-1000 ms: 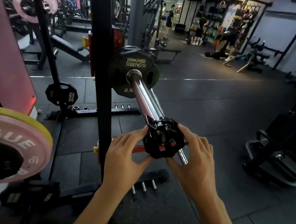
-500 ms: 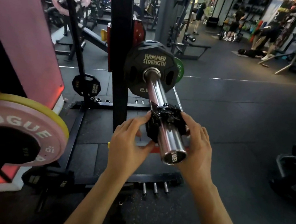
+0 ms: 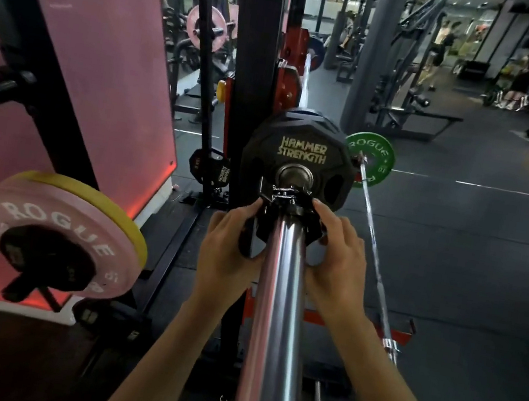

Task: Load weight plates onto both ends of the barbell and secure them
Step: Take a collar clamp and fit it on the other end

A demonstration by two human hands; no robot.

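A chrome barbell sleeve (image 3: 276,323) runs from the bottom of the head view up to a black Hammer Strength plate (image 3: 298,152) seated on it. A black clamp collar (image 3: 289,220) rings the sleeve a short way in front of that plate. My left hand (image 3: 228,253) grips the collar's left side and my right hand (image 3: 338,264) grips its right side. The far end of the barbell is hidden behind the plate and the rack.
A black rack upright (image 3: 251,70) stands just left of the plate. A pink and yellow Rogue plate (image 3: 43,234) hangs on a peg at lower left. A second barbell with a green Rogue plate (image 3: 371,160) lies on the floor to the right. People exercise at far right.
Both hands have slid the collar along the sleeve from near its end toward the black plate. The camera has moved in line with the bar.
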